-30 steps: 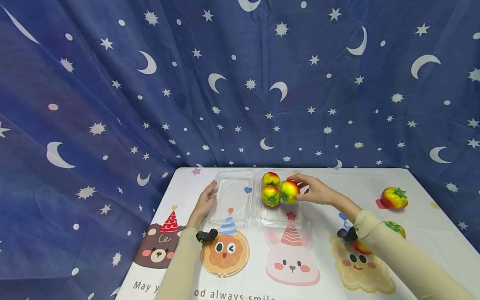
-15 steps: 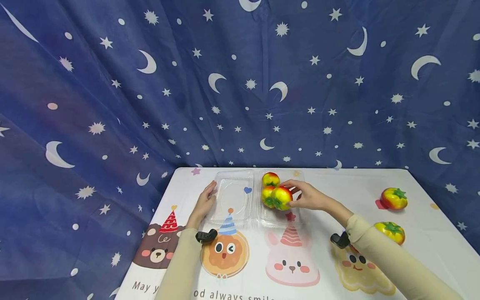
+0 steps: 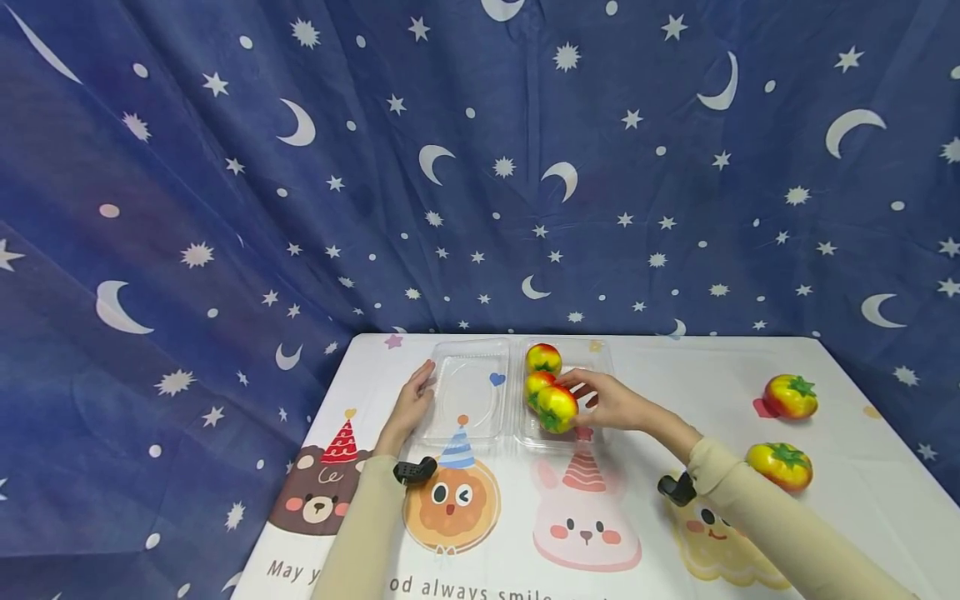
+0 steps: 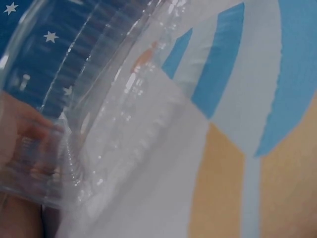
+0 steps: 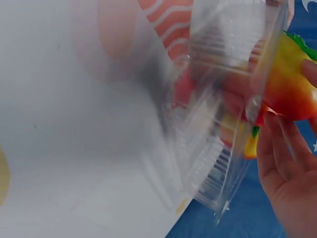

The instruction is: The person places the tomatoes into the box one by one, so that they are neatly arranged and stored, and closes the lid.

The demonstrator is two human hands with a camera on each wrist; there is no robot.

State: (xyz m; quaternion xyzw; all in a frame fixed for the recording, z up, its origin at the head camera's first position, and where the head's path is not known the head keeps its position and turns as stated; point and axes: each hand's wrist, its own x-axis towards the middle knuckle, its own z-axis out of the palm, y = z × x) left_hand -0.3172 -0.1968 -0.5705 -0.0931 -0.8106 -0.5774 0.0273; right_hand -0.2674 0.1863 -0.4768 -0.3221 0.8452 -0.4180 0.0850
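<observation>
My right hand [image 3: 611, 405] holds a red-and-yellow toy persimmon [image 3: 557, 410] with a green leafy top, over the right half of a clear plastic clamshell box [image 3: 528, 439]. In the right wrist view my fingers [image 5: 287, 148] and thumb are round this persimmon [image 5: 285, 82], close above the box wall. Two more persimmons sit along the left side of that half: a back one [image 3: 543, 357] and a front one [image 3: 537, 385] partly covered by the held fruit. My left hand [image 3: 410, 406] rests straight-fingered against the outer edge of the unfolded left half [image 3: 467, 410], showing through the plastic in its wrist view.
On the right of the table stand two loose persimmons, one farther back [image 3: 790, 397] and one nearer [image 3: 780, 467], close to my right sleeve. The white tablecloth [image 3: 517, 517] has cartoon prints. A blue star-patterned curtain [image 3: 480, 192] hangs behind the table's back edge.
My right hand has moved the held persimmon left and toward me, from beside the front persimmon to partly over it. My left hand stays at the box edge.
</observation>
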